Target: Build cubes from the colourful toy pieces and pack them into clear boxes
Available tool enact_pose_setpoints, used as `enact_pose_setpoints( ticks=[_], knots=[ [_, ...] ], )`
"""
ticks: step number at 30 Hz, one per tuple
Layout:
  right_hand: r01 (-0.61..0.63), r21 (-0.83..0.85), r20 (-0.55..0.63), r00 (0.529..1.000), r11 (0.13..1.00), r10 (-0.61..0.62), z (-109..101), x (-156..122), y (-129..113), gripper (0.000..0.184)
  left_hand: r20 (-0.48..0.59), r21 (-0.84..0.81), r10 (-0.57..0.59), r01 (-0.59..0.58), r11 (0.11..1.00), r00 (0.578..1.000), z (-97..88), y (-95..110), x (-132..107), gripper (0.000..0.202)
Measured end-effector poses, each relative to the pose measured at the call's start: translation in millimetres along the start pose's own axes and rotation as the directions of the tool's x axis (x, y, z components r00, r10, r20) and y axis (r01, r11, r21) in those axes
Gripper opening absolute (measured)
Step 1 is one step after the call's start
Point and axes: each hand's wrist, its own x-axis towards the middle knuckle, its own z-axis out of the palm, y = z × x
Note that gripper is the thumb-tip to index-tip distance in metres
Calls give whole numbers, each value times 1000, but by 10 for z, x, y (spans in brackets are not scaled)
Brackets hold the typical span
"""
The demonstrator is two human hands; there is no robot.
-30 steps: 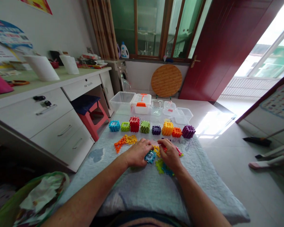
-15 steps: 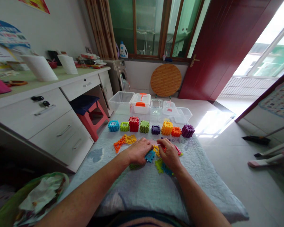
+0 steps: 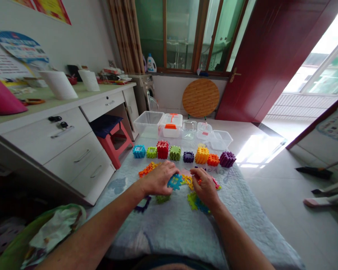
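Observation:
My left hand (image 3: 157, 179) is closed round a blue plastic block piece (image 3: 175, 181) held just above a quilted light-blue mat (image 3: 183, 228). My right hand (image 3: 204, 186) rests on loose flat pieces, its fingers pinched on something I cannot make out among yellow (image 3: 189, 181) and red (image 3: 215, 182) pieces. Green and blue pieces (image 3: 195, 201) lie under its wrist. A purple flat piece (image 3: 143, 204) and a green one (image 3: 162, 198) lie beneath my left forearm. A row of several built cubes, from a blue one (image 3: 139, 151) to a purple one (image 3: 227, 159), stands beyond my hands.
Clear plastic boxes (image 3: 148, 122) and an orange-latched case (image 3: 170, 125) stand behind the cubes. A white desk with drawers (image 3: 59, 146) and a red stool (image 3: 112, 140) stand at the left. A green bag (image 3: 42, 236) lies near left. Tiled floor (image 3: 298, 210) lies to the right.
My left hand has lifted the blue piece slightly and turned it toward my right hand. A purple flat piece now shows under my left forearm. The camera has shifted a little.

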Motion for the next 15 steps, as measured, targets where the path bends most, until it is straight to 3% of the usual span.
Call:
enact_pose_setpoints(
  ticks=[5, 8, 11, 15],
  knots=[
    [0, 15, -3, 1000, 1000, 0, 3, -5, -5, 23, -123, 6, -167, 169, 986, 978, -317, -597, -295, 44],
    [-4, 21, 11, 1000, 1000, 4, 19, -14, 2, 22, -159, 44, -351, 362, 931, 923, -496, -1107, -438, 47],
    [-11, 24, 27, 1000, 1000, 10, 38, -22, 19, 21, -154, 102, -468, 485, 868, 870, -622, -1525, -493, 52],
    [-9, 17, 29, 1000, 1000, 9, 44, -24, 41, 20, -75, 124, -561, 566, 815, 825, -661, -1790, -442, 53]
  ],
)
